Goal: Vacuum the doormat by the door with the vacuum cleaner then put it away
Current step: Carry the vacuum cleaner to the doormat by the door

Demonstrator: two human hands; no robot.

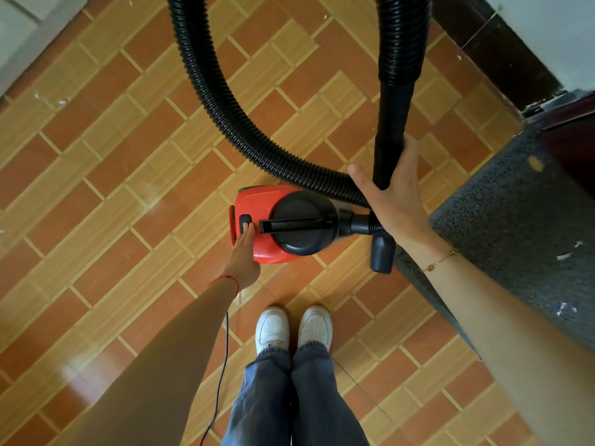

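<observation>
Judging progress from the floor (96, 175) up, we think the job sits at a switch press, though whether this starts or ends the vacuuming we cannot tell. The tiled floor carries everything here. Along its right edge lies the grey doormat (502, 201), close against a dark door threshold, and white scraps show on its pile, so we judge it is not yet clean, or at least not finished.

The black ribbed hose (206, 78) loops up out of view and comes back down as a rigid wand (391, 130). The red vacuum cleaner (273, 223) stands on the floor just left of the mat's near corner, its nozzle (381, 254) resting at the mat's edge.

Our right hand (394, 194) has its palm against the wand's lower end, fingers stretched along it and thumb spread wide; we cannot tell whether it truly clamps the wand. Our left hand (243, 249) reaches down with straight fingers, the tips pressing the black button (245, 220) at the rear of the machine. A thin cord (222, 365) trails past the white shoes (293, 326).

Left to do, as we read it: the mat and the putting away.
</observation>
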